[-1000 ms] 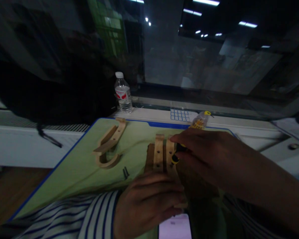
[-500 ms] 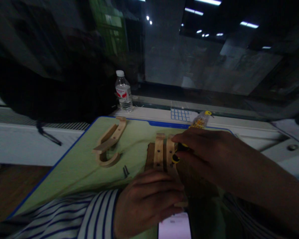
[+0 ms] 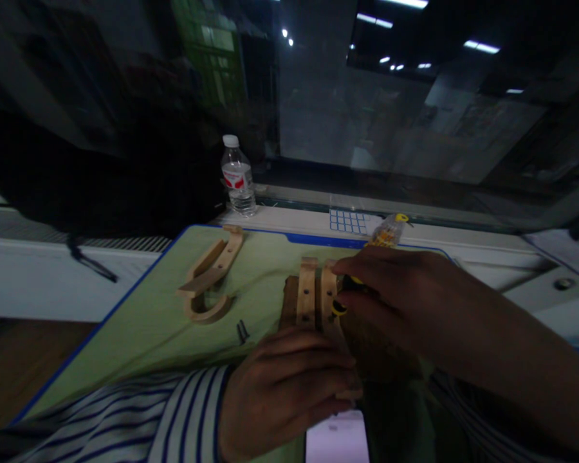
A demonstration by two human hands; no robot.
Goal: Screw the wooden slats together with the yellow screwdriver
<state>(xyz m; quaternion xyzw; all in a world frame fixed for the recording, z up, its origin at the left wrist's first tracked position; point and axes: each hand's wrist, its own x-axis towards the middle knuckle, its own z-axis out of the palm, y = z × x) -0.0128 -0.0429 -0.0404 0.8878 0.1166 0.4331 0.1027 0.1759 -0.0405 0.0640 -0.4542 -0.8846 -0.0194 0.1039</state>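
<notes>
My right hand [image 3: 395, 289] pinches a black and yellow screwdriver [image 3: 338, 308], whose handle is partly hidden by the fingers. Its end meets the right one of two pale wooden strips [image 3: 307, 289] that have dark holes or screws along them. Both strips lie side by side on a brown wooden block [image 3: 290, 302]. Across their near ends, my left hand [image 3: 289, 386] holds them down with bent fingers, hiding that part. Two dark screws [image 3: 242, 331] lie on the table to the left.
On the green table [image 3: 145, 341] with a blue edge, more curved wooden pieces [image 3: 212, 273] sit at left. A lit phone [image 3: 338, 437] is near me. Along the sill stand a water bottle [image 3: 238, 183] and a clear bag with yellow pieces [image 3: 388, 233]. A dark window rises behind.
Hardly anything differs. The view has shifted very slightly, and both hands keep their places with the screwdriver at the right strip.
</notes>
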